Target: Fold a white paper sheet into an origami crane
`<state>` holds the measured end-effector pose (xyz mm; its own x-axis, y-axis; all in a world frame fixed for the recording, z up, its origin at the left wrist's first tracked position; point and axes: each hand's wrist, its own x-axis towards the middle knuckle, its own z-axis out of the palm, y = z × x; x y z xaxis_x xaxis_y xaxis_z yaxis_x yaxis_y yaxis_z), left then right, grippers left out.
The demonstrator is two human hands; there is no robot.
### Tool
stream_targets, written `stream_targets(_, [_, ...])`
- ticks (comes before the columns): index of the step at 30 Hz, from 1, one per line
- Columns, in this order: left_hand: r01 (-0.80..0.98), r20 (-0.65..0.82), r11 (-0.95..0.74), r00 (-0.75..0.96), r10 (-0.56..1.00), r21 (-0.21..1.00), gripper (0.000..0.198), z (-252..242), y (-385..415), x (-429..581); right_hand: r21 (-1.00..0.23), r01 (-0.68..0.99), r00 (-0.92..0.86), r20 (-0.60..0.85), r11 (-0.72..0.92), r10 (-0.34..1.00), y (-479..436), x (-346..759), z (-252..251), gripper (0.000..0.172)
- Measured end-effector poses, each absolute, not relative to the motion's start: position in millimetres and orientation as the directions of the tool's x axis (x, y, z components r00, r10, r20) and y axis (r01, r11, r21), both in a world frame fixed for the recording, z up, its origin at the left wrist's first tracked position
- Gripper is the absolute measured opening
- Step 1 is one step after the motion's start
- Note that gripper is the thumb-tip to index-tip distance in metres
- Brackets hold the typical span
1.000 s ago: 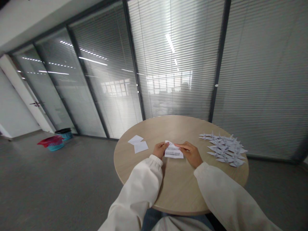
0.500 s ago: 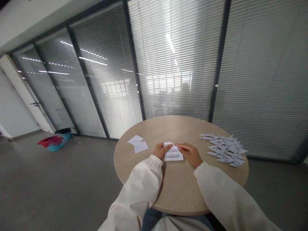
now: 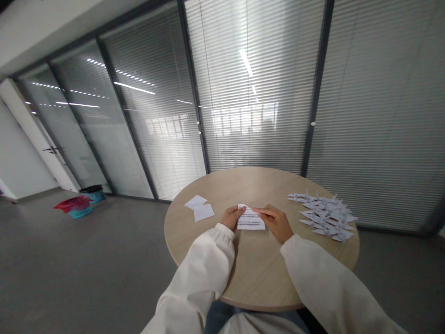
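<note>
Between my hands is a small sheet of paper [image 3: 251,222] with lines of dark print on its near face. My left hand [image 3: 232,217] grips its left edge, thumb on top. At the upper right corner, my right hand [image 3: 276,222] pinches the paper between thumb and fingers. Both hands are just above the middle of the round wooden table [image 3: 257,273]. The undersides of the fingers are hidden by the paper.
Two white paper pieces [image 3: 203,212] lie overlapping at the table's left. A pile of folded paper cranes [image 3: 328,217] covers part of the right side. On the floor at far left stand a red-lined bin [image 3: 74,206] and a black-lined bin [image 3: 94,192]. Glass partitions rise behind.
The printed paper has tilted and risen slightly at its near edge. My left thumb has slid a little to the left; my right hand stays almost in place.
</note>
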<state>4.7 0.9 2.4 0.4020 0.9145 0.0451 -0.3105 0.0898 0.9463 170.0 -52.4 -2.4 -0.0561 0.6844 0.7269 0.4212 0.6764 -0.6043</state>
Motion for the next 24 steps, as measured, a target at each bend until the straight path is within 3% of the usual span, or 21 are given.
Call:
stream_targets(7, [-0.349, 0.056, 0.082, 0.366, 0.929, 0.934, 0.038, 1, 4, 3, -0.531, 0.492, -0.091, 0.757, 0.69, 0.647, -51, 169, -6, 0.025])
stream_targets(15, [-0.379, 0.118, 0.03, 0.363, 0.924, 0.925, 0.055, -1, 5, 4, -0.45, 0.551, -0.172, 0.762, 0.702, 0.624, -50, 168, -9, 0.028])
stream_targets(24, [-0.37, 0.129, 0.015, 0.36, 0.924, 0.929, 0.057, -3, 5, 4, -0.425, 0.548, -0.199, 0.77, 0.72, 0.606, -49, 168, -12, 0.028])
